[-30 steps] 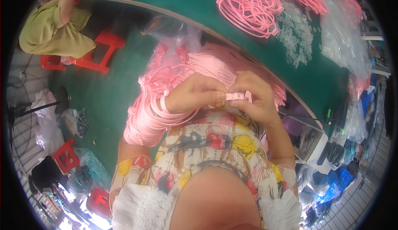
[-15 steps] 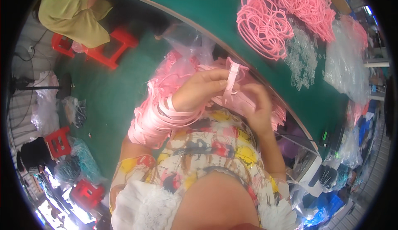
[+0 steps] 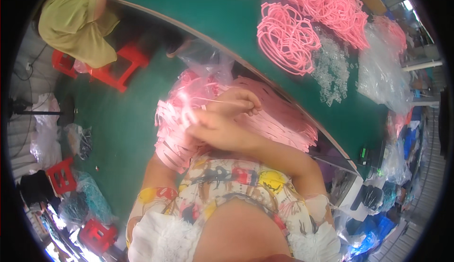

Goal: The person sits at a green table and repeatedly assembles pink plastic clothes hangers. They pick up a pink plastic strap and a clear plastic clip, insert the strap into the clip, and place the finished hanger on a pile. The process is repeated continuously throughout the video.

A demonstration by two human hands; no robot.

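My left hand is half curled in front of me, fingers bent in toward the palm and thumb lying near the forefinger. A thin pale strand crosses it at the thumb; I cannot tell whether my fingers have hold of it. My right hand reaches across my body to the left wrist, its fingers bent and pointing at the pink straps wound in many bands around my left forearm. The fingertips are blurred among those bands, so whether they pinch one or only touch it I cannot tell.

Beyond my hands, under the near edge of the green table, a flat pink bundle lies spread. On the table, a looped pink coil sits just inside that edge, against a larger pink heap toward the far side, with small clear pieces scattered beside the coil.
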